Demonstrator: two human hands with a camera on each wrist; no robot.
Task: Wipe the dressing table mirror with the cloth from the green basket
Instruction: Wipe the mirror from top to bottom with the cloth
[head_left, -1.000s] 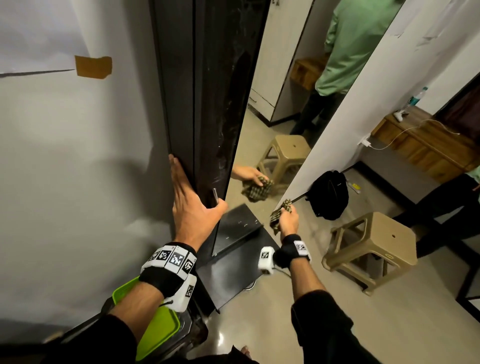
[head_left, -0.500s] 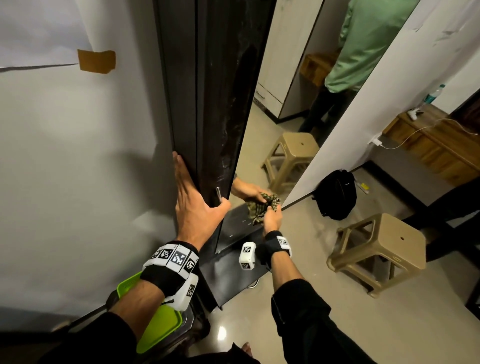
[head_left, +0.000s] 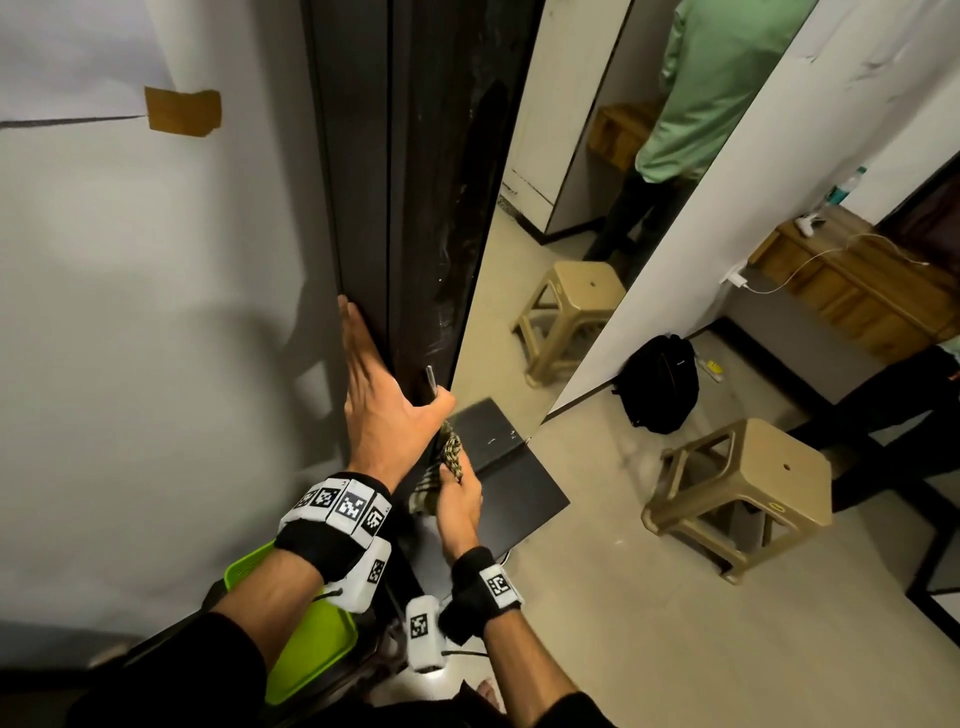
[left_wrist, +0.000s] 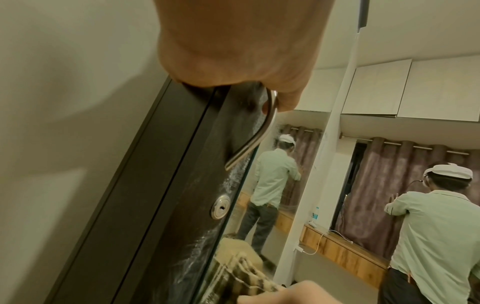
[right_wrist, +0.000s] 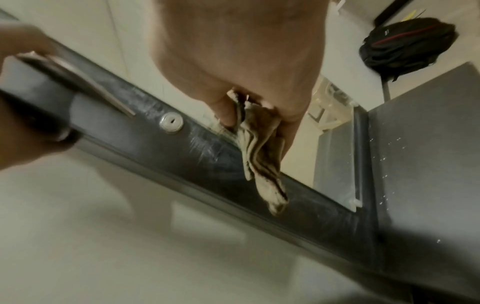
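The tall mirror (head_left: 561, 208) sits in a dark door with white smears beside the glass. My left hand (head_left: 384, 405) holds the door's left edge. Its fingers lie flat along the side, and its thumb hooks the metal handle (left_wrist: 254, 139). My right hand (head_left: 460, 499) grips the bunched checked cloth (head_left: 451, 454) just below that thumb. The cloth (right_wrist: 259, 154) hangs across the dark frame at the mirror's lower left corner, below the round lock (right_wrist: 171, 122). The green basket (head_left: 317, 660) lies under my left forearm.
A dark tabletop (head_left: 524, 499) juts out below the mirror. A tan plastic stool (head_left: 743, 499) and a black backpack (head_left: 660, 384) stand on the floor to the right. A person's dark trouser leg (head_left: 883, 405) shows at far right. A pale wall lies to the left.
My right hand has carried the cloth leftward along the bottom of the mirror, from its right edge to the left frame beside my left thumb. The left hand has stayed on the door.
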